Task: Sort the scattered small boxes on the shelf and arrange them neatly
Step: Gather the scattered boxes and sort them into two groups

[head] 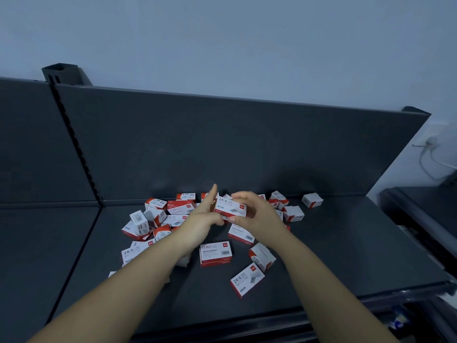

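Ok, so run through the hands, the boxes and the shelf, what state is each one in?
pile of boxes, scattered, unsorted, several tilted.
front box, lying flat, apart from the pile.
held box, lifted above the pile, 24/6 face showing.
right hand, grips the held box.
left hand, fingers straight, beside the held box's left end.
shelf, no neat row yet.

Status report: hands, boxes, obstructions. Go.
Right hand grips one staple box, held above the shelf. Left hand open, fingers straight beside it. Other boxes scattered, crowded underneath.
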